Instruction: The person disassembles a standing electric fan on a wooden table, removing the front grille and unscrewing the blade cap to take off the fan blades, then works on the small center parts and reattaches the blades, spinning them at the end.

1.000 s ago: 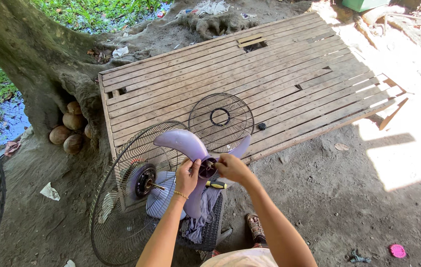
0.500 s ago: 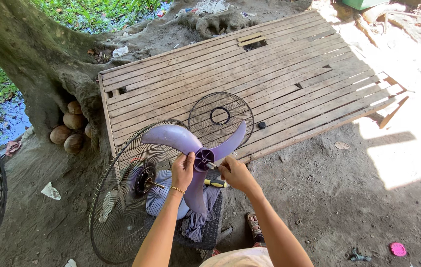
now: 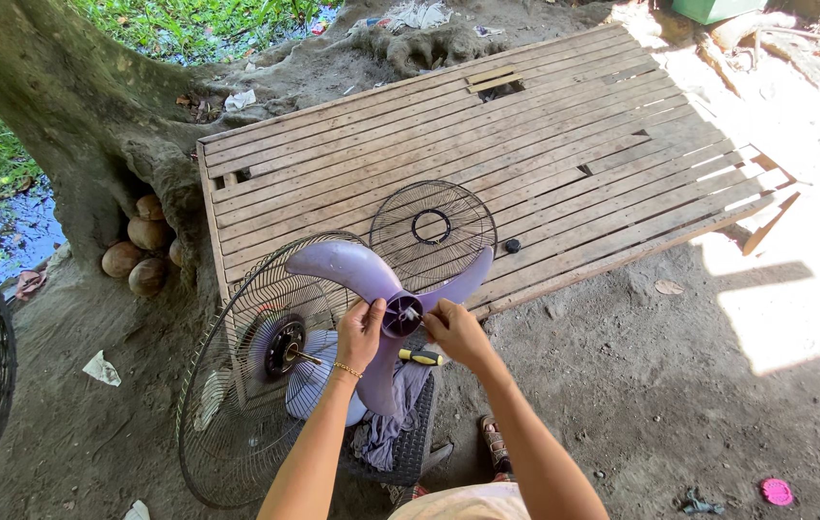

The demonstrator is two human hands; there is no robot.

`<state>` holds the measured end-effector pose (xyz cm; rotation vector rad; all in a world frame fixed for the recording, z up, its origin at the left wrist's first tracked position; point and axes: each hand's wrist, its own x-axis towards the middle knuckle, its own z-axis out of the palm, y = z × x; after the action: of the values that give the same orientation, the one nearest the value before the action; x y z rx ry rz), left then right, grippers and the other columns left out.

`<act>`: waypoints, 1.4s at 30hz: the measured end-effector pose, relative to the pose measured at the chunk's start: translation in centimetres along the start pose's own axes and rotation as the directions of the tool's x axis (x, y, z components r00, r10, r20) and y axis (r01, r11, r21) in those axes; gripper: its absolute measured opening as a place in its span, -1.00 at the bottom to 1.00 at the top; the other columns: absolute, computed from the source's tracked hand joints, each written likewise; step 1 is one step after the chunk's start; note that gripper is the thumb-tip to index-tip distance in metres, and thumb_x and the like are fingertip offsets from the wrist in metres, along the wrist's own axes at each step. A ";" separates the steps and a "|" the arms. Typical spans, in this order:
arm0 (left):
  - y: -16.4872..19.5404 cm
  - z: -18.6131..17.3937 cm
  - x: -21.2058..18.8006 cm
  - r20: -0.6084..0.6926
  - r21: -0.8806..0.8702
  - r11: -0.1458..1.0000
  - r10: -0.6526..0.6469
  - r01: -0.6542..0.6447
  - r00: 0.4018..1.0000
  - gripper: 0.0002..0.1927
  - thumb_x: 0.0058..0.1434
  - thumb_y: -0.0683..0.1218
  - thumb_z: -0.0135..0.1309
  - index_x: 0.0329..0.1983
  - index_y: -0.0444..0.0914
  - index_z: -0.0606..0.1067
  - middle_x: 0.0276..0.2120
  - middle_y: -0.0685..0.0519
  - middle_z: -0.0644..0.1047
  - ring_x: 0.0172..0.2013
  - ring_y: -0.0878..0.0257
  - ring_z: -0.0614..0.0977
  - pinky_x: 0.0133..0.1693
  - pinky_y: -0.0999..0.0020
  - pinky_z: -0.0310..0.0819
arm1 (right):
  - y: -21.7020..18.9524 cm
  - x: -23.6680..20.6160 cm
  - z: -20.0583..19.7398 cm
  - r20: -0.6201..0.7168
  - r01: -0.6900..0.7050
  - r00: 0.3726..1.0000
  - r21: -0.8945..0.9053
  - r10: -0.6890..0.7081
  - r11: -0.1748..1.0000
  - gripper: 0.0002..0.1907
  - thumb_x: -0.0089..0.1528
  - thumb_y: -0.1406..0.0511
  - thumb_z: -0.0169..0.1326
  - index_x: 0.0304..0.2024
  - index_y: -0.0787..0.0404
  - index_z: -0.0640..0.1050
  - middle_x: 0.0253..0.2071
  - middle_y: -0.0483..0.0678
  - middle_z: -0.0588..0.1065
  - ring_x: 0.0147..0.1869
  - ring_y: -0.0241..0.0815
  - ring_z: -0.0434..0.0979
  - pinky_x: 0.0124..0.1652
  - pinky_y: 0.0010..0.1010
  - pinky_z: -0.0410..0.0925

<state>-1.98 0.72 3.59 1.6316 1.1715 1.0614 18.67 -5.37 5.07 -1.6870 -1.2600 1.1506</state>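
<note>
The person holds a purple fan blade (image 3: 383, 306) up in front of them with both hands. The left hand (image 3: 360, 332) grips it right beside the round hub in the middle, with the fingers curled tight on the plastic. The right hand (image 3: 455, 330) is on the other side of the hub, and its fingertips are pinched together at the hub's middle, on something small that I cannot make out. The blade has three wings: one points up and left, one points up and right, and one hangs down. Behind the blade stands a big round wire fan guard (image 3: 246, 385) with the fan motor (image 3: 285, 349) and its thin shaft in the middle. A screwdriver with a yellow and black handle (image 3: 421, 357) lies just under the right hand, on a grey cloth (image 3: 393, 424). A smaller wire guard (image 3: 432, 231) lies flat on the wooden slat platform (image 3: 525, 135), and a little black cap (image 3: 512, 246) sits near it. Brown coconuts (image 3: 140, 250) are piled by the tree trunk (image 3: 54, 106) on the left.
</note>
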 end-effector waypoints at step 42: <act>-1.3 0.9 0.8 -0.013 0.090 0.996 -0.019 0.020 1.000 -0.58 0.45 0.07 0.09 -0.34 -0.40 0.51 -0.47 0.02 0.42 -0.48 0.36 0.38 -0.41 0.37 0.28 | -0.5 -1.2 1.2 -0.159 0.279 0.924 -0.338 -0.347 0.899 -0.82 0.27 0.33 0.05 -0.36 0.35 0.47 -0.48 0.21 0.55 -0.36 0.26 0.56 -0.31 0.00 0.36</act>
<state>-1.29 1.67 2.26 1.6822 1.2565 1.0201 17.25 -6.37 5.37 -1.6914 -1.5633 0.5809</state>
